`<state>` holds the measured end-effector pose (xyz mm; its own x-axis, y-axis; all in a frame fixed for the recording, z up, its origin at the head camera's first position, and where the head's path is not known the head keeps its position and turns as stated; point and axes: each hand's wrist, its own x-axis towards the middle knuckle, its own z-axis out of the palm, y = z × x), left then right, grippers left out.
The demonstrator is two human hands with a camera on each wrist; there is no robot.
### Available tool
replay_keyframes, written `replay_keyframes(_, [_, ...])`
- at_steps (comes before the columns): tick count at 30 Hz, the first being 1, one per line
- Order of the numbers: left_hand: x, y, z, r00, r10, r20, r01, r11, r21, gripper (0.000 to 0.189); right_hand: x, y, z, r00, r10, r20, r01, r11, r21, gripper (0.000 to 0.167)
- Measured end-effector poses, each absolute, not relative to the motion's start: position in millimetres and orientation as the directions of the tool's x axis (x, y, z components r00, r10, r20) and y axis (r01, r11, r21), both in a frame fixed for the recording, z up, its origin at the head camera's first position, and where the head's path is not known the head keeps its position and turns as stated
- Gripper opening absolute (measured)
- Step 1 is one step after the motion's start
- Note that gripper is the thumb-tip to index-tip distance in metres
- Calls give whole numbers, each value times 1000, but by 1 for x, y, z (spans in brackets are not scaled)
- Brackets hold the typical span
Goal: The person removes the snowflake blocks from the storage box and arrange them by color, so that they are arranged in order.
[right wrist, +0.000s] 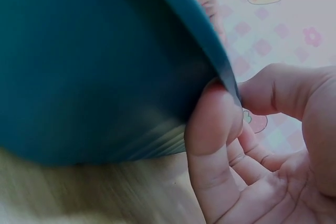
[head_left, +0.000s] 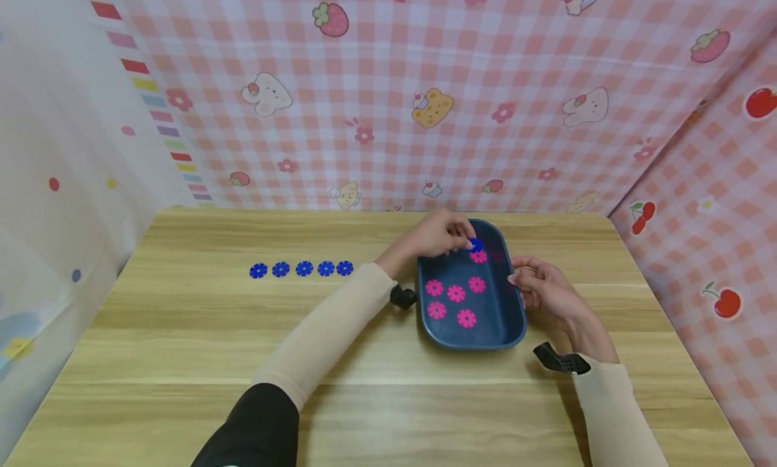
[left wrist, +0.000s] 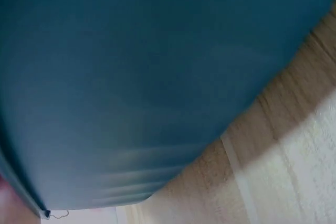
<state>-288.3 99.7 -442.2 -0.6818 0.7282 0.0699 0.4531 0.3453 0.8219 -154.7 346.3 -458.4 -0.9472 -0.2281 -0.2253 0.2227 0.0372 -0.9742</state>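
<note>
Inside the dark blue tray (head_left: 485,332), my left hand (head_left: 443,233) reaches over the far left rim and pinches a blue notched disc (head_left: 476,245) between thumb and fingers. That disc overlaps a pink notched disc (head_left: 479,257) in the head view. Several more pink discs (head_left: 456,293) lie flat on the tray floor. My right hand (head_left: 549,288) holds the tray's right rim, thumb on one side and index finger (right wrist: 212,129) curled under it in the right wrist view. The tray's outer wall (left wrist: 142,87) fills most of the left wrist view.
Several blue notched discs (head_left: 304,268) lie in a row on the wooden table (head_left: 388,406), left of the tray. A pink checked cloth (head_left: 388,109) hangs behind the table, with another checked cloth (head_left: 722,237) along the right side.
</note>
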Motion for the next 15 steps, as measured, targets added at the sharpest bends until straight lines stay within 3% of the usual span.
replay_keyframes(10, [-289, 79, -441, -819, 539, 198, 362, 217, 906, 12, -155, 345, -459, -950, -206, -234, 220, 92, -971, 29])
replay_keyframes(15, [-284, 67, -439, -841, 479, 254, 382, 191, 904, 13, -154, 346, -457, -954, -193, -227, 208, 114, -971, 29])
